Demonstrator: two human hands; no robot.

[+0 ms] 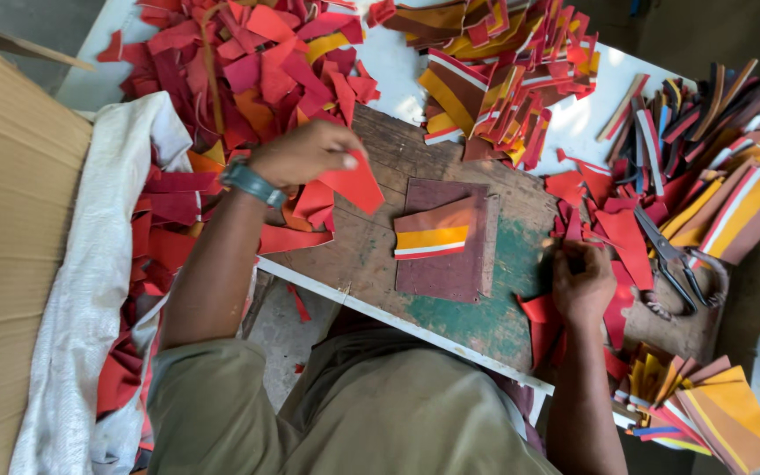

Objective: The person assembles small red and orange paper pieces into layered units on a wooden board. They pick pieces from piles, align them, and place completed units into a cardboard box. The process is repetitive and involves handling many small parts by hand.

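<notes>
A wooden board (450, 299) lies on the counter (573, 123) in front of the person. On the board rests a flat leather panel (446, 273), and on that panel a striped strip piece (433, 230). Left of the board sprawls a heap of leather offcuts (239, 79), spilling onto a cloth sack (90, 290) that lies against a cardboard box (6, 246). Behind the board sits a pile of striped pieces (494, 70). To the right lie scissors (675, 259), with stacked strips (714, 149) behind them and a fan of striped pieces (705, 409) in front.

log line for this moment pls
left hand: holds red leather scrap | right hand: on red offcuts at board edge | worn wooden board: striped orange-yellow-white piece on maroon sheet
</notes>
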